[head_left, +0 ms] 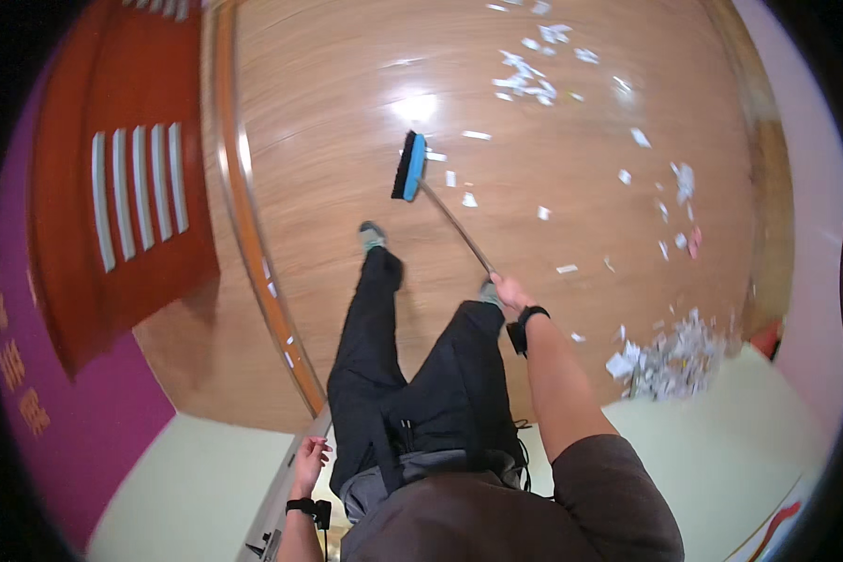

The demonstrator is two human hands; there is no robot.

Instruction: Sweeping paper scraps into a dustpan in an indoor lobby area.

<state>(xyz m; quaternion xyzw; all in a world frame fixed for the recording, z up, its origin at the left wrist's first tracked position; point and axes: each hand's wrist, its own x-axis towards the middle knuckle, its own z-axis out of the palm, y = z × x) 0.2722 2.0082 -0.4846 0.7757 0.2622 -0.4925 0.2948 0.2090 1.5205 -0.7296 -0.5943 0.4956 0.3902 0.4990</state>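
My right hand (pixel 510 294) is closed round the upper part of a broom's thin handle (pixel 459 229). The broom's head (pixel 410 167), blue with black bristles, rests ahead of my feet, its bristles facing left. A few white paper scraps (pixel 469 199) lie just right of the broom head. My left hand (pixel 311 459) hangs low beside my left hip, fingers loosely curled and somewhat apart, with nothing visible in it. It is close to a pale door edge (pixel 286 492); whether they touch I cannot tell.
A large pile of paper scraps (pixel 679 361) lies at the right by the pale wall. More scraps (pixel 529 80) are scattered at the far right. A door track (pixel 258 234) runs along the left, beside a red-brown door (pixel 150 84) with grey slats.
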